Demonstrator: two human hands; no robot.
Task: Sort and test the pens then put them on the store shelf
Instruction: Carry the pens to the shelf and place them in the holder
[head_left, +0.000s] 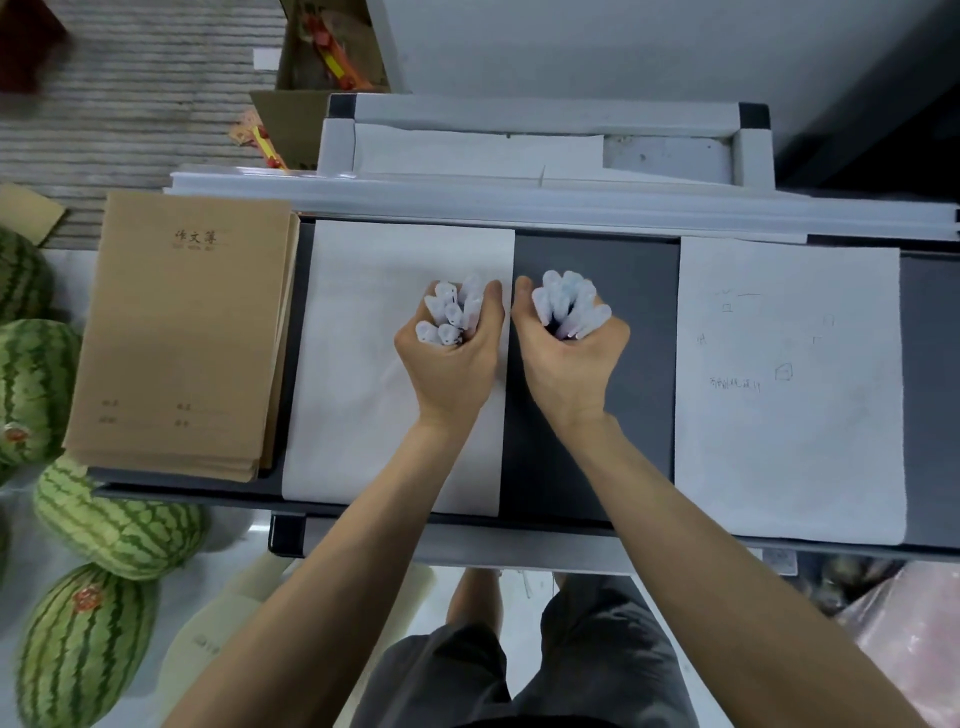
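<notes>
Dark shelf (592, 312) fills the view, with a stack of brown notebooks (182, 332) at its left end. There's a blank sheet (363, 415) left of centre and a scribbled sheet (789, 415) to the right. Both hands sit side by side, thumbs almost touching. The left hand (454, 364) curls tight round a bunch of white pens (449, 312) above the blank sheet. The right hand (569, 364) grips a second bunch (569, 304) over bare shelf, ends pointing up.

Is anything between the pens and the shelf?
Nothing visible. The left hand grips one bundle of white pens over a blank white paper sheet; the right hand grips a second bundle over the bare dark grey shelf.
</notes>
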